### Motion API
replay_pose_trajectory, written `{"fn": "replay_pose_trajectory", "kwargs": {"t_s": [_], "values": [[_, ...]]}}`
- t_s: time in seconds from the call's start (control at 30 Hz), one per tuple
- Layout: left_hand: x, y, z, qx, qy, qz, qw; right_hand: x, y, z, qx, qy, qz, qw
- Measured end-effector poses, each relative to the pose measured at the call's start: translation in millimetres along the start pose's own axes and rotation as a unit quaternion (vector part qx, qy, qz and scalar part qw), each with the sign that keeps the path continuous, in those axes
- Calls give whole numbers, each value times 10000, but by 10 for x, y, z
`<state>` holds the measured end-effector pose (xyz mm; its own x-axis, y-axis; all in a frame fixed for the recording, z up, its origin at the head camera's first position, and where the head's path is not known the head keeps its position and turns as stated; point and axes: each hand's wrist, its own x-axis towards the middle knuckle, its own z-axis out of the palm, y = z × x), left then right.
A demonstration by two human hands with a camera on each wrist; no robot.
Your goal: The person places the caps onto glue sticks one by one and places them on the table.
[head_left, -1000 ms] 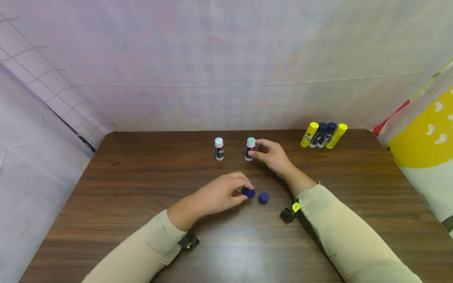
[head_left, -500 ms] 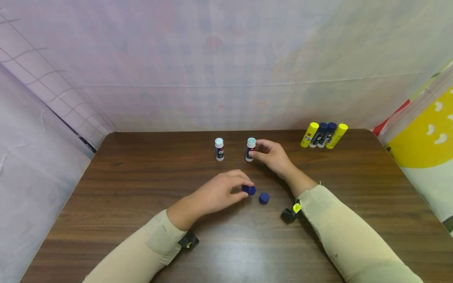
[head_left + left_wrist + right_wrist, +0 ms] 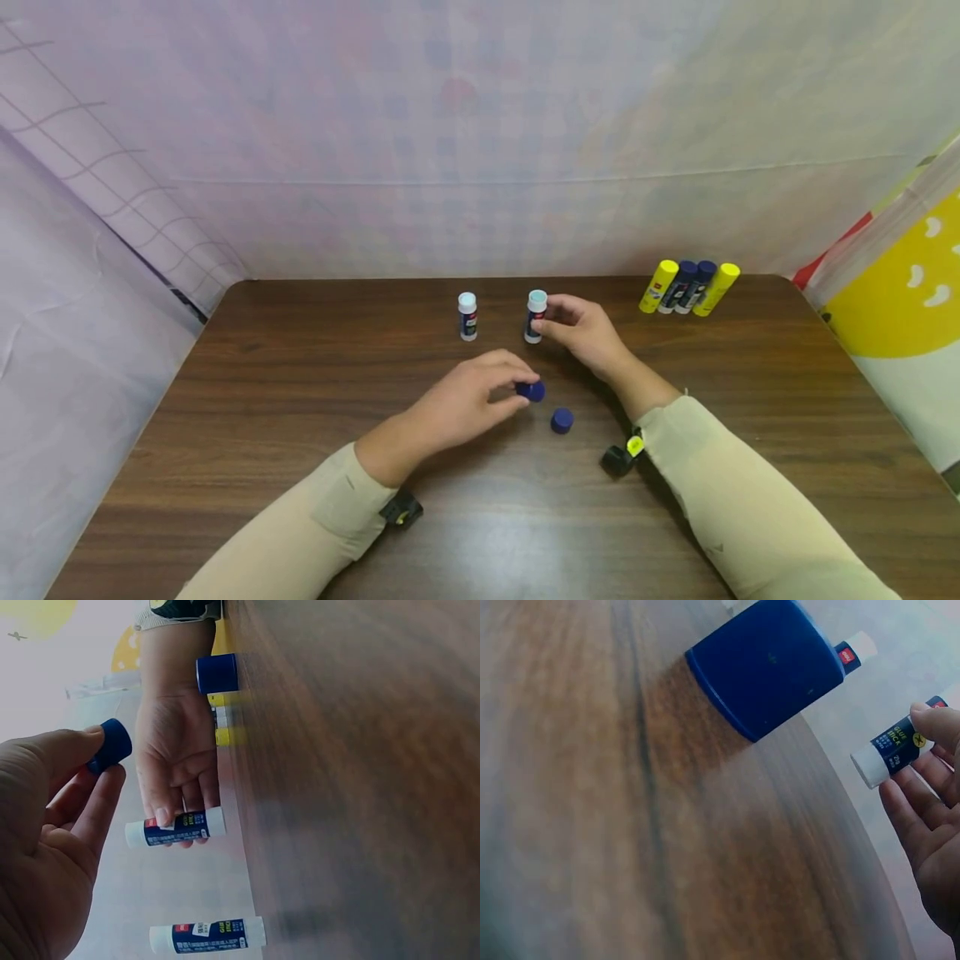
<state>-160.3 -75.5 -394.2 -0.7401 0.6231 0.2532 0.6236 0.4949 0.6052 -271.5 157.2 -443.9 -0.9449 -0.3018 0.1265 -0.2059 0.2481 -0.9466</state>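
Observation:
My left hand [image 3: 472,400] pinches a dark blue cap [image 3: 532,390] between thumb and fingers, above the table. My right hand [image 3: 591,335] holds an uncapped glue stick [image 3: 536,321] upright, with the thumb on its label and fingers behind; whether its base touches the table I cannot tell. A second uncapped glue stick [image 3: 468,318] stands upright to the left of it. Another blue cap [image 3: 562,421] rests on the table in front of the hands. In the left wrist view, the pinched cap [image 3: 112,746] is tilted and apart from the held glue stick [image 3: 176,827].
At the back right of the brown wooden table [image 3: 300,375] stands a row of capped sticks, with a yellow one [image 3: 658,287] at the left end, another yellow one [image 3: 716,290] at the right, and dark blue ones between. A pale curtain [image 3: 450,150] hangs behind the table.
My left hand has moved a little forward with the pinched cap, away from the cap on the table. My right hand holds the glue stick in nearly the same place.

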Motion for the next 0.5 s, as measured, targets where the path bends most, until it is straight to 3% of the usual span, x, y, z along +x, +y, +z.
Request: {"fn": "replay_pose_trajectory", "kwargs": {"t_s": [0.5], "values": [[-8,-24,8,-512,1281,-14,9904,-89,-152,-10,195,-95,-290,9993]]}}
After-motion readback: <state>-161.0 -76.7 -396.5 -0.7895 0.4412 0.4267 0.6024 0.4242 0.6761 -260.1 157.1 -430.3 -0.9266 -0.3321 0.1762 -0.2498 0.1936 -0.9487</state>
